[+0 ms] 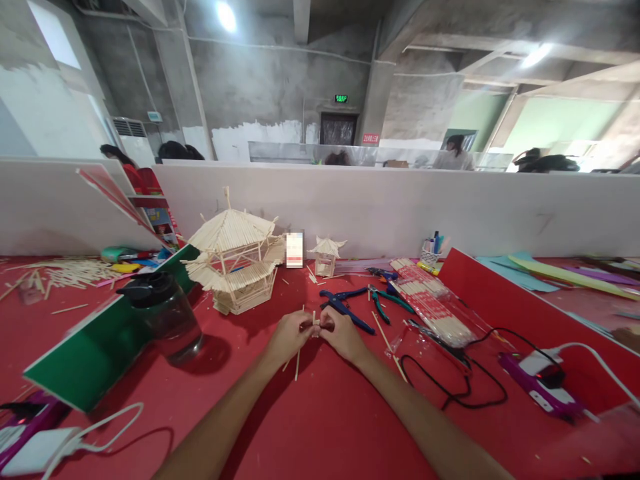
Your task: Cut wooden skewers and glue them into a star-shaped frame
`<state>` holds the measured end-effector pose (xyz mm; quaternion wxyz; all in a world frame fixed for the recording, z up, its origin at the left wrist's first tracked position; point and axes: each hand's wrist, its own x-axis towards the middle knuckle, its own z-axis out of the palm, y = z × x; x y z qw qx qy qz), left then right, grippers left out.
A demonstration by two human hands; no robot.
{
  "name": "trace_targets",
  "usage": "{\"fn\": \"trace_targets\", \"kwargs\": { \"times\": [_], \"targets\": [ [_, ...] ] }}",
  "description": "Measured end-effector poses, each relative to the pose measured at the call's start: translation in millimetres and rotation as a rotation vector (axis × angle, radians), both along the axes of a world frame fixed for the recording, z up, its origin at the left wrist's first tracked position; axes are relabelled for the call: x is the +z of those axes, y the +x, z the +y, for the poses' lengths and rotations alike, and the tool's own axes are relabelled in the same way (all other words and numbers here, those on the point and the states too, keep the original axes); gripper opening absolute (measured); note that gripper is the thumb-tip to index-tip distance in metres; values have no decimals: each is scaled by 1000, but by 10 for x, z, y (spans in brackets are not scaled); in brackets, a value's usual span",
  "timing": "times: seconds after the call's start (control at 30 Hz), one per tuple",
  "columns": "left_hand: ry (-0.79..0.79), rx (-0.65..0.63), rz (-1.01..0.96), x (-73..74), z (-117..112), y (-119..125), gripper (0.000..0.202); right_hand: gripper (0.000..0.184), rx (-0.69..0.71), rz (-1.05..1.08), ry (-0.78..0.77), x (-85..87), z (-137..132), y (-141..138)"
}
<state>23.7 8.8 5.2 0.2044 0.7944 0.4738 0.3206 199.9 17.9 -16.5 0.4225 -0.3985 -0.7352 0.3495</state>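
Obs.: small stick piece (315,324) is held just above the red table (320,413), pinched between the fingertips of both hands. It is too small to make out how it is joined.

Left hand (289,337): fingers curled in narrow, tips closed on the left side of the piece. Right hand (342,335): the same, thumb and forefinger closed on its right side. The fingertips of the two hands nearly touch.

A long thin stick (297,365) runs down past the left fingers, its lower end toward the person. I cannot tell whether it is gripped or lies on the table.

Just beyond the right fingers: blue pliers (346,307) lying flat. Right of those, green-handled cutters (384,303). Further right of the fingers, a clear packet of sticks (434,305) lies at an angle, and a black cable (453,390) loops nearer the person.

Beyond the left fingers, near: a large stick pavilion (234,259), upright with a two-tier roof. Straight beyond the fingers, against the white partition (400,207), stands a small stick pavilion (327,255).

Left of the left fingers, well apart: a dark-lidded bottle (167,313), upright, touching or just beside a green board (95,347). Far left, loose sticks (75,270) are scattered.

Far right, near the person: a purple device (543,390) with a white cord.
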Motion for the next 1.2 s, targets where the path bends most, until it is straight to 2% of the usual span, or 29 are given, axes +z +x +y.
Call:
{"fn": "trace_targets", "kwargs": {
  "times": [0.13, 0.33, 0.63, 0.87, 1.07, 1.2],
  "targets": [
    [-19, 19, -42, -28, 6, 19, 11, 16, 3, -27, -2, 5, -3, 8],
    [-68, 40, -129, -61, 8, 42, 14, 21, -6, -81, 15, -39, 17, -17],
    [-70, 48, -160, -108, 33, 55, 7, 22, -62, -111, 43, -103, 31, -44],
    [-112, 95, -186, -106, 9, 105, 11, 21, -64, -101, 10, -77, 21, -36],
    [-176, 65, -243, -109, 40, 93, 18, 22, -47, -94, -12, -49, 10, -36],
    [-169, 67, -207, -90, 51, 83, 25, 20, -11, -44, -42, -47, 3, -30]
  ]
}}
